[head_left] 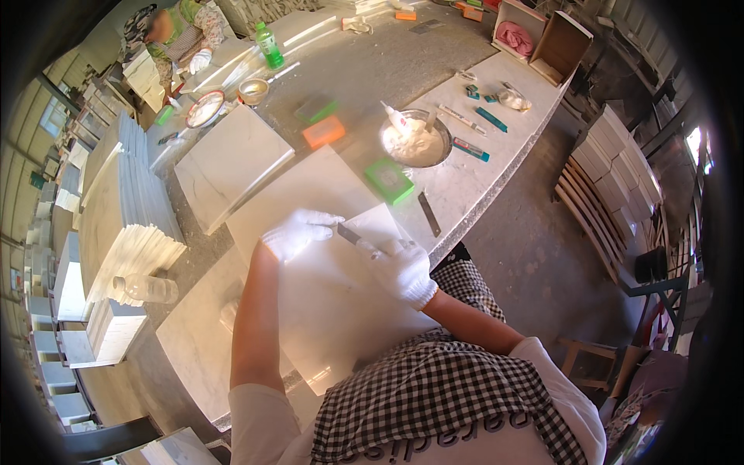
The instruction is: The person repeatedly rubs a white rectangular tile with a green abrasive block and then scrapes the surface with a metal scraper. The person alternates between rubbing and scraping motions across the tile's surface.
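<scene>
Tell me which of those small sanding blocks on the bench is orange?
The orange block lies between the two green ones: a darker green block just beyond it and a bright green block nearer the gloved hands, beside the bowl of white paste.

bare marble slab beyond hands, green block and paste bowl crowding right

You have two gloved hands at work, left hand and right hand, sharing one dark blade. On the counter, at twelve o'clock, count one bowl of white paste, two green blocks, one orange block and one green bottle.
</scene>
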{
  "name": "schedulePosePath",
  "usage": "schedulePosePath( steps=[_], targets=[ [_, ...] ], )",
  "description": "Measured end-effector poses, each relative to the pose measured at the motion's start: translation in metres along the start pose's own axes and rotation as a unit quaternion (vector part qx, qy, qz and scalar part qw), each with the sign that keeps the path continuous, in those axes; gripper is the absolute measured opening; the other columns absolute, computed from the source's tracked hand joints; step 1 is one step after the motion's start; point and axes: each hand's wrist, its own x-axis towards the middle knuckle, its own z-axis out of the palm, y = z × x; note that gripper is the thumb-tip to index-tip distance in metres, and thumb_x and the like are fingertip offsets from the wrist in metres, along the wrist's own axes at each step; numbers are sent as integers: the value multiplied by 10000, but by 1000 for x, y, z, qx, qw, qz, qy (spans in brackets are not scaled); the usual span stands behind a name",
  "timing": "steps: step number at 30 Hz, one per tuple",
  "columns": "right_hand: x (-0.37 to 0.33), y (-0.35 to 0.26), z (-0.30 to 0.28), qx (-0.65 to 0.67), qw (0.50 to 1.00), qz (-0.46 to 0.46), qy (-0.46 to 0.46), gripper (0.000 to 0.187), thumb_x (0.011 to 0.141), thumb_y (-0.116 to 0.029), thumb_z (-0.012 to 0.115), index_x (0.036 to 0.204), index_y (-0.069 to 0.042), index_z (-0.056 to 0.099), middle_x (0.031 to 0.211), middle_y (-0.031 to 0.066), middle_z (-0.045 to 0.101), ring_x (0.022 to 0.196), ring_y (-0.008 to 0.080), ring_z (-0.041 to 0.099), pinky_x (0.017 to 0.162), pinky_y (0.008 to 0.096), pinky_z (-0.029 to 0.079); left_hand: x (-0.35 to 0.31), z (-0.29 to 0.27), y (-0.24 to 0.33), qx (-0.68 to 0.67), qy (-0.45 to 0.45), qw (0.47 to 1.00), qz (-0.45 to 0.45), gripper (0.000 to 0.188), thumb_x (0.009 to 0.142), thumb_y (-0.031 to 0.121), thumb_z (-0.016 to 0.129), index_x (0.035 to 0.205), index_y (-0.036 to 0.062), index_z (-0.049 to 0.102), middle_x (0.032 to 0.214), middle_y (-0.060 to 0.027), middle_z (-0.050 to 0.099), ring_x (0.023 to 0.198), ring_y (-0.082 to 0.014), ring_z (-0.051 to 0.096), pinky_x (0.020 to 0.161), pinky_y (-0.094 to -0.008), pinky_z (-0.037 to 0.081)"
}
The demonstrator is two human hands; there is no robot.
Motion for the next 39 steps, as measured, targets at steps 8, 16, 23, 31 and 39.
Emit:
schedulePosePath(
  steps=[8, 16, 23, 31, 39],
  targets=[
    [8, -2, -5, -29, 997, -68, 0, 276, 939, -255, 694, 1170, -108, 718, 957, 112, 726, 778, 285, 702, 648, 406, 557, -1, 2, 6, -14, -8, 1000, 0, 398, 904, 31, 703, 1297, -34, 688, 1318, -112, 704, 1207, -187, 651, 1082, -303, 473],
    [7, -8, -6, 42, 998, -2, 47, 239, 876, -172, 677, 1106, -179, 743, 1015, 32, 715, 746, 253, 683, 614, 405, 549, 1, 0, -1, -12, 0, 1000, 16, 409, 894, 36, 705, 1297, -33, 689, 1318, -120, 703, 1219, -196, 642, 1090, -316, 468],
    [4, -4, 0, 70, 997, 10, 32, 283, 850, -181, 667, 1127, -180, 727, 1020, 20, 700, 732, 243, 676, 599, 399, 535, 0, -1, 0, -39, -8, 999, 4, 396, 897, 35, 697, 1286, -39, 691, 1317, -121, 703, 1215, -196, 644, 1091, -319, 471],
    [6, -11, -4, -84, 995, -29, -39, 244, 840, -169, 660, 1077, -149, 717, 1013, 21, 693, 665, 244, 645, 545, 395, 505, -1, 1, 4, 25, 6, 1000, 14, 389, 902, 17, 687, 1286, -41, 690, 1304, -121, 711, 1204, -196, 646, 1079, -310, 474],
    [2, -1, -15, -35, 997, -43, 52, 302, 824, -208, 698, 1119, -148, 729, 925, 45, 669, 652, 274, 650, 547, 407, 505, 0, -1, 0, 10, -10, 1000, 20, 413, 896, -8, 655, 1307, -35, 683, 1329, -112, 697, 1209, -190, 637, 1063, -306, 474]
  ],
)
